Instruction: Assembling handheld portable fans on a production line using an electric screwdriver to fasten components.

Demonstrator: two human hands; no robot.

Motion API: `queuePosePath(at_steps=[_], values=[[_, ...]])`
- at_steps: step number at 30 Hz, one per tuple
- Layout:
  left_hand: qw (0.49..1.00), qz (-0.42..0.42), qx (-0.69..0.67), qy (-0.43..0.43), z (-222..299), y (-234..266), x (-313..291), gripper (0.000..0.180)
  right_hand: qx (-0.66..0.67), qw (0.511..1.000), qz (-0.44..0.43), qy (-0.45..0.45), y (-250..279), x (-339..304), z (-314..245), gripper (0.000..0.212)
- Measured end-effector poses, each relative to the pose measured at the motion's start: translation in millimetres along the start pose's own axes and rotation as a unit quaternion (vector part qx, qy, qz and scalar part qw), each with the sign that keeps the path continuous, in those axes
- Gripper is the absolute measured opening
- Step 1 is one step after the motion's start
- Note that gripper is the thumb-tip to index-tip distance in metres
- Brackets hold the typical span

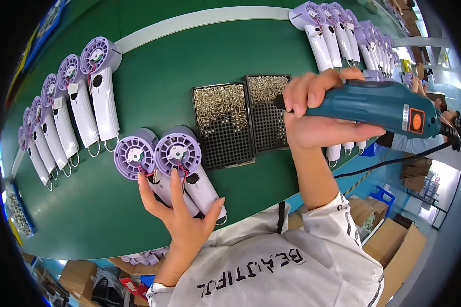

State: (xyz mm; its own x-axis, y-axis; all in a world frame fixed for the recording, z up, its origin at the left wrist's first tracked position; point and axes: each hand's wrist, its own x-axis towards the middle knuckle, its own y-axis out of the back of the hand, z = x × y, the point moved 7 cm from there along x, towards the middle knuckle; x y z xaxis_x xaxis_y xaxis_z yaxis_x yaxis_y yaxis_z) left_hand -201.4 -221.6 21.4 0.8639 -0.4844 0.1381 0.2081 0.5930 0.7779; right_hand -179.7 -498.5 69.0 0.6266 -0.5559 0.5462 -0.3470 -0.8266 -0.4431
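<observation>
My right hand [317,110] is wrapped round a teal electric screwdriver [369,105], lifted over the right side of the bench. Its dark tip points left, above a black screw tray [269,125]; the bit itself is hard to make out. Two handheld fans with purple round heads and white handles lie side by side in front of me, the left fan [134,153] and the right fan [177,151]. My left hand [182,217] rests over their handles with fingers spread, fingertips by the red wires below the heads and thumb along the right handle's edge.
A second black screw tray [223,125] with a hole grid and loose screws adjoins the first. Rows of similar fans [105,102] line the left and far right. A power cable [394,162] trails from the screwdriver. Cardboard boxes [394,240] stand below the bench; another person [430,133] is at the right.
</observation>
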Motion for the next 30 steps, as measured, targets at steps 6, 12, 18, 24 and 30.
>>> queuePosePath(at_steps=[6, 12, 18, 24, 30], values=[[0.997, 0.069, -0.016, -0.020, -1, 27, -16, 0.089, 0.114, 0.993, 0.034, -0.016, -10, -2, -23, 0.095], [0.981, 0.045, -0.063, -0.179, 53, 49, 62, 0.042, 0.176, 0.977, -0.101, -0.071, -63, -5, -66, 0.061], [0.967, 0.008, -0.132, -0.219, 49, 35, 71, 0.027, 0.195, 0.967, -0.137, -0.095, -87, -17, -64, 0.059], [0.966, 0.006, -0.151, -0.210, 44, 35, 65, 0.021, 0.194, 0.963, -0.142, -0.120, -94, -26, -63, 0.061], [0.965, 0.020, -0.157, -0.209, 42, 36, 60, 0.021, 0.171, 0.962, -0.148, -0.156, -103, -33, -60, 0.069]])
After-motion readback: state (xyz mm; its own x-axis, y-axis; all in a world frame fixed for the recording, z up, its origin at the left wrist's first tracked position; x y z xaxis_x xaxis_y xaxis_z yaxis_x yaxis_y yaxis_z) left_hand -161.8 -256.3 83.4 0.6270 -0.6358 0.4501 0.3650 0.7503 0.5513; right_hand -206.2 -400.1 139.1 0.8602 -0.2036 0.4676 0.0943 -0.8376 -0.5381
